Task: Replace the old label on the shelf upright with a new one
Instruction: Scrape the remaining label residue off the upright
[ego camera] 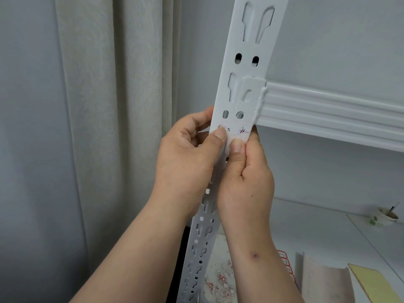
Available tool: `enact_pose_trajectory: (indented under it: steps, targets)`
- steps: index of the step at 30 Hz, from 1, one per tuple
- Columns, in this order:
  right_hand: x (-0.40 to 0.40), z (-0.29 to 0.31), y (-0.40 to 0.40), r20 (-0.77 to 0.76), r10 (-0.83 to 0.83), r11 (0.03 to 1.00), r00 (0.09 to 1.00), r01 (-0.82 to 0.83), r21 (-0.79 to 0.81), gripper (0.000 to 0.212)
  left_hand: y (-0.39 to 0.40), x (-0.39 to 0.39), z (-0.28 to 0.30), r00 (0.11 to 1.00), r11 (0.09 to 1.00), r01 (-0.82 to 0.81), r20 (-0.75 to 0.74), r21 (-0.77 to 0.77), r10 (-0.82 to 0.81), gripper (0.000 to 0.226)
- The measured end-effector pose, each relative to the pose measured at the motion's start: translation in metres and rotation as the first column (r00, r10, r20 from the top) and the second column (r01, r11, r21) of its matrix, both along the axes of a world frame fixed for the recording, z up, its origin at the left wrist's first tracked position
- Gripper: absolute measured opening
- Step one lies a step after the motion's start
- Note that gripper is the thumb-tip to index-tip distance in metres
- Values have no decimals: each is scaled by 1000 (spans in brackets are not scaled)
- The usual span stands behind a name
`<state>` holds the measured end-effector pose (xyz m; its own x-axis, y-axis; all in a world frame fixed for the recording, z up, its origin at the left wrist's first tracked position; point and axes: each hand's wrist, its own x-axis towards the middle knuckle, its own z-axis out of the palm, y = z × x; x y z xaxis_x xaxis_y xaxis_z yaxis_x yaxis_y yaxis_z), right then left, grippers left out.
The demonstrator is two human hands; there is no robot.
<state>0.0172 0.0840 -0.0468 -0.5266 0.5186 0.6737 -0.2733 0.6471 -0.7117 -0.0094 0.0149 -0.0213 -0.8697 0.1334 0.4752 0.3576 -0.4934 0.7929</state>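
From the head camera, the white shelf upright (244, 101) runs from top to bottom through the middle, with rows of slots and holes. A white label (237, 136) is stuck on its front, just under a pair of small holes; it carries faint dark and red marks, but I cannot read them. The left hand (185, 154) curls around the left edge of the upright, and its thumb presses the left end of the label. The right hand (247, 178) has its fingers curled behind the right edge, and its thumb presses the lower part of the label. A white shelf beam (328, 110) joins the upright on the right, just above the hands. To the left hangs a pale curtain (105, 106), near the upright. Below, small paper scraps (220, 281) with red marks lie on a lower surface, next to a yellow sheet (376, 283).
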Motion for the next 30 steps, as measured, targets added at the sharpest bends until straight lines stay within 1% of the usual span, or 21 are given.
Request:
enact_pose_trajectory:
  steps: [5,11,20,25,27,30]
  targets:
    - [0,0,1,4,-5,1000,1000,5,-1,51,0,0,0,1000,999,-26,-5,-34,26,25]
    - [0,0,0,5,2,1000,1000,-2,-10,52,0,0,4,1000,1000,-6,5,-13,6,24]
    - [-1,-1,0,0,-3,1000,1000,3,-7,52,1,-2,1,997,994,-71,-30,-79,69,23]
    - [0,-1,0,14,-6,1000,1000,6,-1,52,-5,-3,1,999,999,50,-3,-4,-50,30]
    - [1,-1,1,17,-7,1000,1000,7,-3,52,-5,-3,1,998,998,64,6,18,-64,30]
    - [1,-1,1,16,-4,1000,1000,4,-7,52,-3,-2,3,999,999,43,7,20,-43,28]
